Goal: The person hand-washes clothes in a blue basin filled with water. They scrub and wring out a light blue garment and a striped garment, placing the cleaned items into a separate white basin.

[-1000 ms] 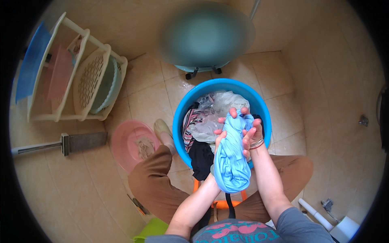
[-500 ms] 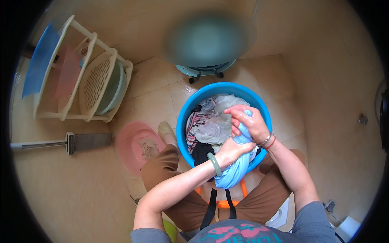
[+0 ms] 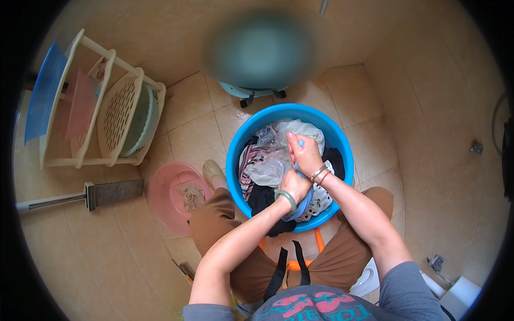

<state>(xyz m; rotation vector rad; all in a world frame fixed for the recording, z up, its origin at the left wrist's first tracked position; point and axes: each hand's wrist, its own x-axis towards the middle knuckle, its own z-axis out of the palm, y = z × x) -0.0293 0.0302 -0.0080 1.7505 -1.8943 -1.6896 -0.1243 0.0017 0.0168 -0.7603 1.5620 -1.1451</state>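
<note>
Both my hands are closed round a wet, twisted light-blue cloth (image 3: 303, 207) above a round blue tub (image 3: 347, 160). My left hand (image 3: 295, 184), below a green bangle, grips its lower part, and the cloth's tail hangs just under that wrist. My right hand (image 3: 307, 155) is a fist farther up, a bit of the cloth poking out at its top. Beneath them the tub holds wet laundry: a white garment (image 3: 267, 171), a striped piece (image 3: 247, 170), a black piece (image 3: 261, 199) and a white cloth with black dots (image 3: 321, 200). What kind of garment the blue cloth is does not show.
To the left stands a pink basin (image 3: 163, 195) with a beige cloth in it. A cream rack (image 3: 115, 120) with basins is against the far-left wall, a flat mop (image 3: 115, 192) below it. Behind the tub are a stand's dark feet (image 3: 247, 100). A tap (image 3: 476, 146) juts from the right wall.
The blue cloth has been twisted tighter and thinner, its tail drawn in over the tub. My right hand has turned over into a fist, and both hands have shifted slightly left.
</note>
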